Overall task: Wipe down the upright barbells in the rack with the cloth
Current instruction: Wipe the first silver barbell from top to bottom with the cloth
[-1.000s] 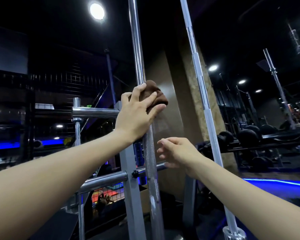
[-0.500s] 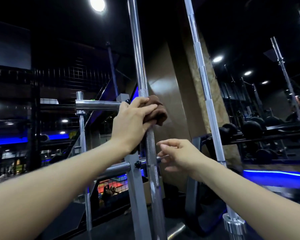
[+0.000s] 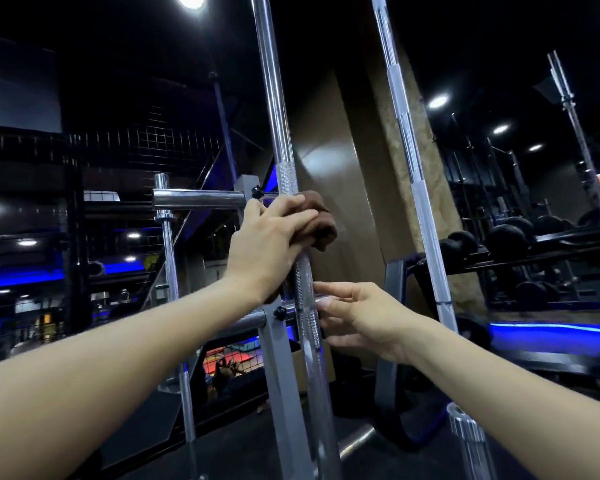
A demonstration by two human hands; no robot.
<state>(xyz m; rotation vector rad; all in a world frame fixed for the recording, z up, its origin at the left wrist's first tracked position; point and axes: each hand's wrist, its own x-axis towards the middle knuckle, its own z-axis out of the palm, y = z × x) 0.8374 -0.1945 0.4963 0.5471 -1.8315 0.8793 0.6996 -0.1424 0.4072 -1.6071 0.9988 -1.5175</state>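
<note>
Forearms reach in from 7 and 5 o'clock. Right hand (image 3: 361,317) hovers just beside the centre barbell (image 3: 281,133), fingers loosely spread, tips near the knurled shaft. Left hand (image 3: 267,244), at 12 o'clock from it, wraps its fingers around the brown cloth (image 3: 321,221) bunched against that upright bar. Second barbell (image 3: 409,161) stands at 2 o'clock; dumbbells (image 3: 510,233) rest farther off.
</note>
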